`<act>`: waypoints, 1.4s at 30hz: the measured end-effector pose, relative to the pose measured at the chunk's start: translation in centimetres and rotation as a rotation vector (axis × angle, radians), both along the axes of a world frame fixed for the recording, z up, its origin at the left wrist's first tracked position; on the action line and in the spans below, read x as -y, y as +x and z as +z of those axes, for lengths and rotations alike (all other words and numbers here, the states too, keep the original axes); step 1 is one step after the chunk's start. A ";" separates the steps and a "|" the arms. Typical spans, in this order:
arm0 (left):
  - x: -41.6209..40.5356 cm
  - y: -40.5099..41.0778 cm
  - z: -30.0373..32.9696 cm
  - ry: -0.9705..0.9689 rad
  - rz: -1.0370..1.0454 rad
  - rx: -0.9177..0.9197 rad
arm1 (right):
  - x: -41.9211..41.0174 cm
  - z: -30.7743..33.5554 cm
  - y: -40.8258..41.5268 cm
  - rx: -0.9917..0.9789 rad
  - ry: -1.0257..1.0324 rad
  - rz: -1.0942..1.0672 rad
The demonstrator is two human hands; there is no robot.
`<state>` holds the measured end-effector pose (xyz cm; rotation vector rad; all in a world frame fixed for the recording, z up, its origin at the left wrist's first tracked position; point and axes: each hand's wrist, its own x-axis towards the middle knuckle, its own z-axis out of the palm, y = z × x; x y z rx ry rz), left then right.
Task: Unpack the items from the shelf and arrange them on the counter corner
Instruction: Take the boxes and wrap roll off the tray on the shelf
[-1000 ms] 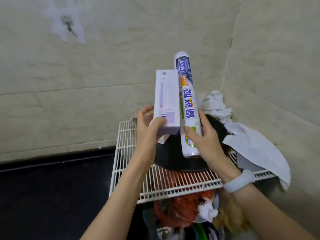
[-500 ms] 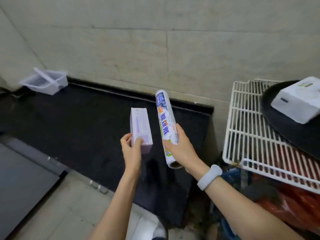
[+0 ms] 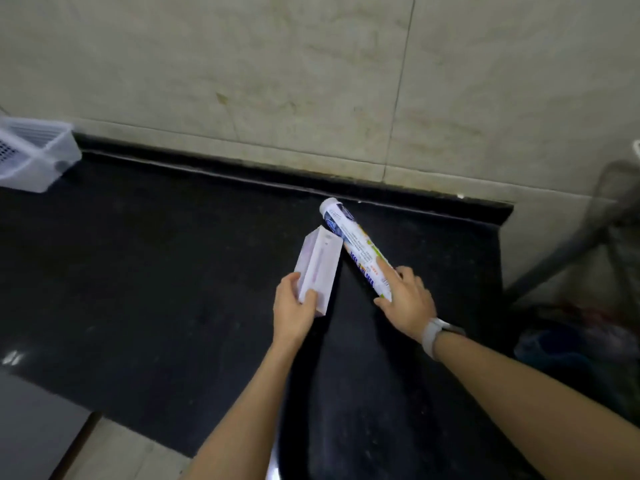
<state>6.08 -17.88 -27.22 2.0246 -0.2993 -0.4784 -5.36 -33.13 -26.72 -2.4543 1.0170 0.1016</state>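
Observation:
My left hand (image 3: 292, 308) grips the near end of a pale purple box (image 3: 317, 268), which points away from me low over the black counter (image 3: 156, 271). A white cling-film roll with blue print (image 3: 356, 245) lies slanted beside the box, far end near the back wall, and my right hand (image 3: 407, 299) is wrapped around its near end. Box and roll almost touch at their far parts. Whether they rest on the counter I cannot tell.
A clear plastic basket (image 3: 34, 155) stands at the counter's far left by the wall. The counter ends at the right in a corner (image 3: 498, 216). Beyond it, blurred, are the wire shelf's leg (image 3: 561, 258) and dark clutter below.
I have turned left from the wire shelf to the counter. Both hands carried the box and roll away from the shelf and lowered them toward the counter near its right corner.

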 end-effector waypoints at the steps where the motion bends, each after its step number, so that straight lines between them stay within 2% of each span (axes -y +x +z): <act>1: 0.6 0.8 -0.2 0.039 -0.008 0.010 | 0.6 -0.3 0.8 -0.007 0.008 0.002; 6: 2.5 2.2 -0.1 0.380 0.006 0.168 | 2.5 -0.1 2.0 -0.085 0.145 0.086; 9: 3.5 1.4 1.8 0.408 -0.005 0.268 | 3.8 2.6 1.8 -0.070 0.139 0.136; 14: 9.0 -2.2 8.8 0.133 -0.134 0.387 | 7.0 11.7 -1.2 0.108 0.043 0.130; 18: 15.9 -7.7 15.5 -0.092 -0.407 0.520 | 10.9 19.9 -7.6 0.274 -0.071 0.014; 22: 22.2 -15.3 20.5 -0.236 -0.724 0.584 | 14.7 25.2 -17.3 0.418 -0.324 -0.164; 24: 25.1 -19.3 21.6 -0.240 -0.857 0.615 | 16.7 26.0 -22.3 0.382 -0.500 -0.274; 26: 27.6 -22.8 21.7 -0.169 -0.959 0.649 | 18.6 25.6 -26.1 0.179 -0.562 -0.429; 28: 29.4 -25.4 20.9 -0.013 -1.025 0.674 | 20.0 24.6 -28.4 -0.023 -0.423 -0.498; 29: 30.0 -26.2 20.3 0.063 -1.047 0.681 | 20.5 23.9 -29.0 -0.062 -0.347 -0.484; 32: 30.9 -27.3 18.4 0.184 -1.070 0.699 | 21.9 23.5 -30.1 -0.060 -0.315 -0.342; 37: 30.8 -27.6 17.3 0.175 -1.041 0.696 | 22.6 24.8 -32.8 -0.055 -0.336 -0.215; 40: 30.6 -27.8 17.4 0.160 -1.016 0.706 | 22.2 24.1 -33.5 0.019 -0.428 -0.330; 42: 30.4 -27.9 17.2 0.160 -1.006 0.722 | 21.7 23.3 -33.3 0.027 -0.403 -0.447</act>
